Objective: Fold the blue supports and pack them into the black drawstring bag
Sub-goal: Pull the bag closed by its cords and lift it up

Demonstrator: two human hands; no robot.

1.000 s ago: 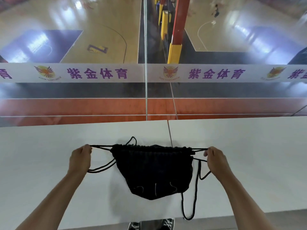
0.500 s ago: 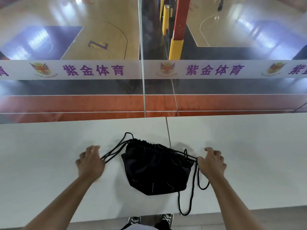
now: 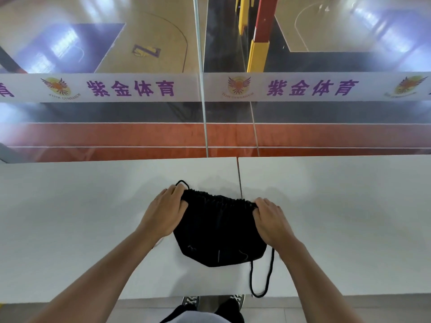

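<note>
Both hands grasp the cinched top of the black bag [image 3: 219, 231] on the white table [image 3: 70, 229]: left hand [image 3: 164, 212] at one corner, right hand [image 3: 271, 220] at the other; cord [image 3: 261, 279] dangles off the edge.

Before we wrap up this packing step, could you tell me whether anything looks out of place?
One loop of the black drawstring cord from the black fabric drawstring bag hangs over the near edge of the white table, where it could snag. Nothing else stands out.

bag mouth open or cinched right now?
Cinched: the black drawstring bag has its top edge gathered into tight pleats between the left hand and right hand, no opening visible.
</note>
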